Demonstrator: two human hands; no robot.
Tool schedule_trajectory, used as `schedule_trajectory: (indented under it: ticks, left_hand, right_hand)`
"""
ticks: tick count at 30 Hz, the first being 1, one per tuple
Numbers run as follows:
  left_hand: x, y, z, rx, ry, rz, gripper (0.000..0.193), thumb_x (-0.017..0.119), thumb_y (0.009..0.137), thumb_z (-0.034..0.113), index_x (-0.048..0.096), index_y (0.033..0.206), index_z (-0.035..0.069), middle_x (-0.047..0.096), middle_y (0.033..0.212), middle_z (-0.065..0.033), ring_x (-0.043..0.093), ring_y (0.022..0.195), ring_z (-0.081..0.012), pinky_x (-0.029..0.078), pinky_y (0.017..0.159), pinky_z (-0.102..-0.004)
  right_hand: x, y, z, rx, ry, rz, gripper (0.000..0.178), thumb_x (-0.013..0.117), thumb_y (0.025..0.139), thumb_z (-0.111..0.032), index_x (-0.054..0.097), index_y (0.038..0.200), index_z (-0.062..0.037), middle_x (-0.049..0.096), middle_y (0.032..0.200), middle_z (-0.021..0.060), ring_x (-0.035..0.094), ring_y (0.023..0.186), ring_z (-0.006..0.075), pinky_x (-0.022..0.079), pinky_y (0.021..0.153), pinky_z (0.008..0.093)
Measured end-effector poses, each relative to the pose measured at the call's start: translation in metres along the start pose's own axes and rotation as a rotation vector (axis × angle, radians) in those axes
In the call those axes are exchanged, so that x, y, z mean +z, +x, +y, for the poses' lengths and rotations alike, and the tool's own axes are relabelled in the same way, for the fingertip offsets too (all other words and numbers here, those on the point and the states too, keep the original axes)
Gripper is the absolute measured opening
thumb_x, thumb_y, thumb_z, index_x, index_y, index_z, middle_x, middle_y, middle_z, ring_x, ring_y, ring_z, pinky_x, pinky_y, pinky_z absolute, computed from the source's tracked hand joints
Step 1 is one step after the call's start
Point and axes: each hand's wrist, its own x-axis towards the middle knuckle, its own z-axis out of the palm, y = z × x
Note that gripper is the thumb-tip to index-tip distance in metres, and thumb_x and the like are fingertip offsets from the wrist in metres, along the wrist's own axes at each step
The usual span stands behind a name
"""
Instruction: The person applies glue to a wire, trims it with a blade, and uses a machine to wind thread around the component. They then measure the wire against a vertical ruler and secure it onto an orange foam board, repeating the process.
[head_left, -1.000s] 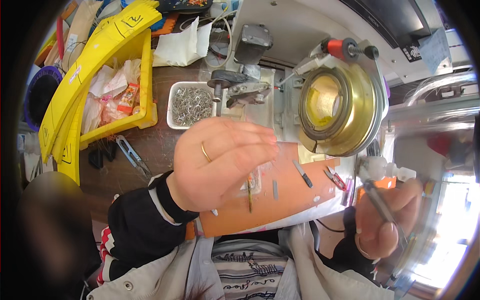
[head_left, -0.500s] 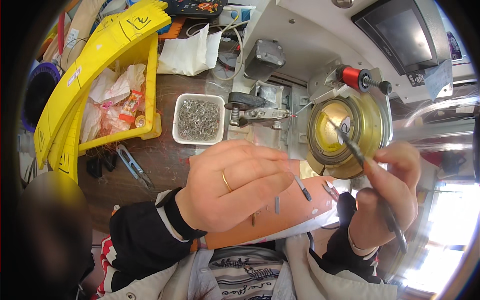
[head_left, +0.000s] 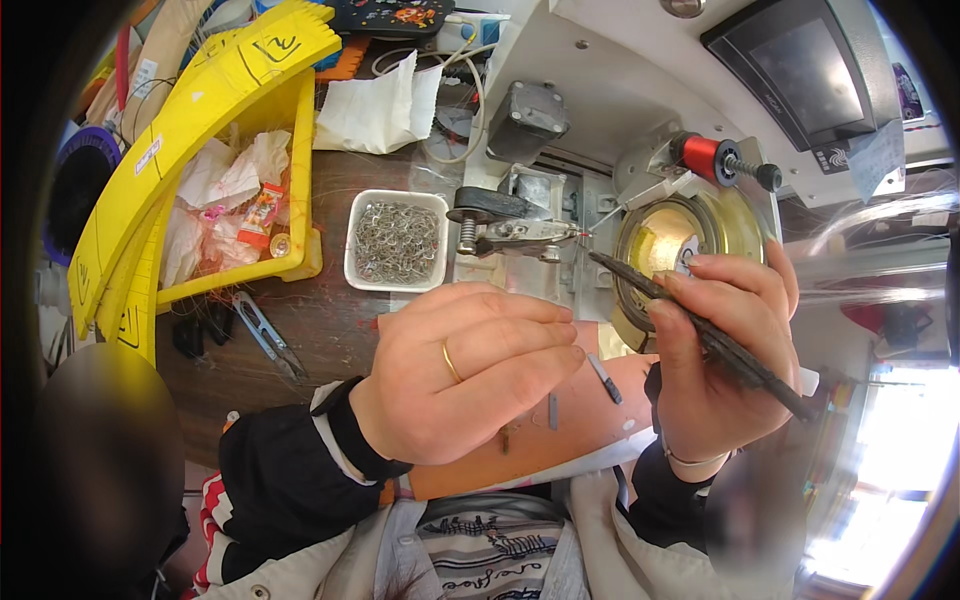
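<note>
The right hand grips a slim dark tool, partly hiding the brass-coloured wheel. The left hand, fingers together, blocks the orange mat; whether it holds anything cannot be told. Far left, the worktop carries a white tray and yellow bin.

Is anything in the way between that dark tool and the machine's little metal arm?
Nothing visible: the dark tool in the right hand has its tip near the metal arm, though depth is hard to judge.
</note>
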Motion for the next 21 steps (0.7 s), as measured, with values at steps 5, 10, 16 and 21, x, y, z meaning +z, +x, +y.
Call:
schedule_trajectory:
  ticks: [5,10,16,21]
  left_hand:
    - [0.000,0.001,0.001,-0.005,0.001,0.004,0.025,0.067,0.073,-0.003,0.069,0.097,0.004,0.071,0.100,-0.0095,0.072,0.094,-0.0292,0.056,0.072,-0.0376]
    - [0.000,0.002,0.001,-0.016,-0.008,0.008,0.027,0.067,0.072,-0.005,0.069,0.097,0.004,0.071,0.098,-0.0094,0.071,0.092,-0.0288,0.055,0.072,-0.0374]
    - [0.002,-0.002,-0.003,-0.044,-0.009,0.017,0.030,0.066,0.070,-0.007,0.068,0.097,0.004,0.070,0.093,-0.0092,0.070,0.083,-0.0282,0.054,0.073,-0.0374]
    - [0.003,-0.003,0.000,-0.027,0.042,0.030,0.028,0.066,0.069,-0.007,0.068,0.095,0.005,0.069,0.089,-0.0076,0.067,0.078,-0.0281,0.053,0.070,-0.0375]
  right_hand:
    - [0.004,-0.002,0.003,0.004,0.022,0.053,0.018,0.076,0.075,0.001,0.070,0.091,-0.0023,0.072,0.084,0.0071,0.067,0.088,0.0235,0.036,0.109,0.0503]
    - [0.009,-0.004,0.004,0.007,0.039,0.093,0.017,0.075,0.076,0.002,0.070,0.092,-0.0020,0.072,0.085,0.0067,0.067,0.088,0.0228,0.035,0.109,0.0494]
    - [0.017,-0.001,0.002,0.049,0.049,0.202,0.022,0.087,0.066,-0.008,0.075,0.084,-0.0132,0.073,0.080,-0.0031,0.069,0.082,0.0185,0.040,0.099,0.0404]
    - [0.017,-0.001,0.004,0.049,0.086,0.211,0.021,0.085,0.069,-0.006,0.075,0.087,-0.0116,0.073,0.083,-0.0019,0.068,0.083,0.0182,0.039,0.101,0.0396]
